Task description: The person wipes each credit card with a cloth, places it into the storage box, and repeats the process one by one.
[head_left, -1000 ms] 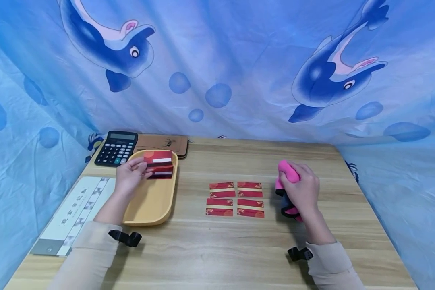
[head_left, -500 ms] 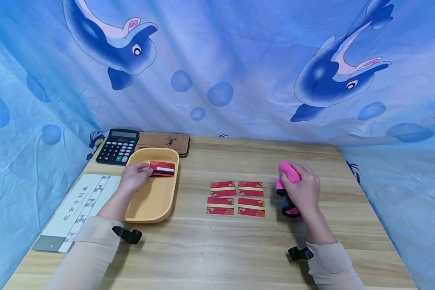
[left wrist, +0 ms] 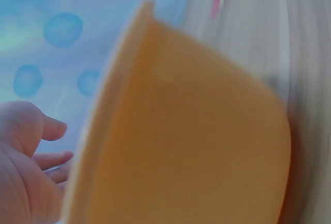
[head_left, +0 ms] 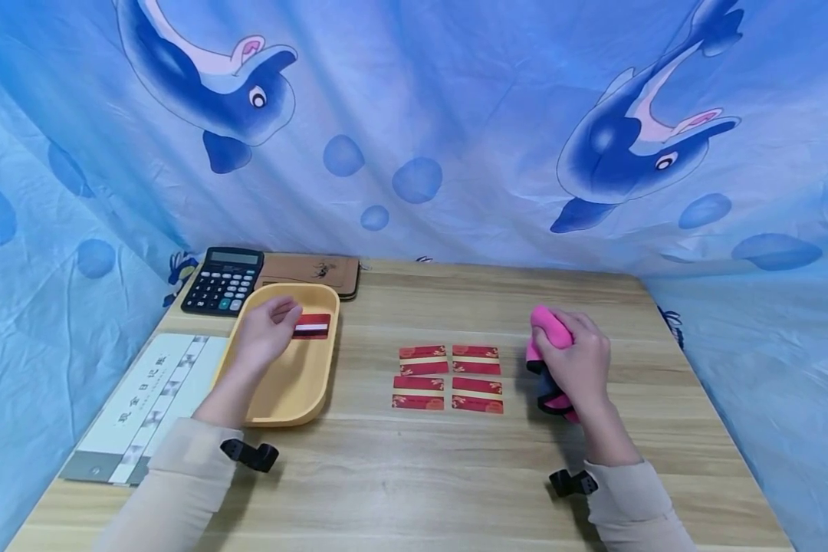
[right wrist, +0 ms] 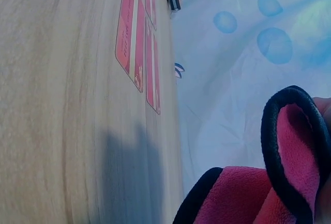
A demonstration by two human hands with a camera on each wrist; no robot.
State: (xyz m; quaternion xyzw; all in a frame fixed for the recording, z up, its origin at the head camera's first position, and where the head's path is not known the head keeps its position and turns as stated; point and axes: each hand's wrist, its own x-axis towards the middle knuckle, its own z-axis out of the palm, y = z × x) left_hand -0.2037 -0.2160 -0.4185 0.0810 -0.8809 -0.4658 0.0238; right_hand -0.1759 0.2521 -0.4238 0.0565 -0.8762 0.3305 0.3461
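Note:
My left hand (head_left: pixel 267 331) hovers over the yellow tray (head_left: pixel 297 387), its fingers loosely bent with nothing between them. A red card (head_left: pixel 313 325) with a white strip and a dark stripe lies in the far end of the tray, partly covered by that hand. In the left wrist view, the tray's side (left wrist: pixel 196 125) blocks much of the scene, and the thumb and fingers (left wrist: pixel 54 129) look empty. My right hand (head_left: pixel 581 360) grips a bunched pink cloth (head_left: pixel 550 326) with black edging, held above the table's right side. Grey shows on its lower part.
Several red-and-gold cards (head_left: pixel 478 395) lie in two rows mid-table. A calculator (head_left: pixel 224 282) and a brown leather wallet (head_left: pixel 307 274) are behind the tray. A white-and-grey booklet (head_left: pixel 148 402) lies left of it. A blue dolphin-print curtain (head_left: pixel 483 115) surrounds the table.
My left hand has lowered red cards into the tray, let go and lifted off. My right hand still grips the cloth in the same place.

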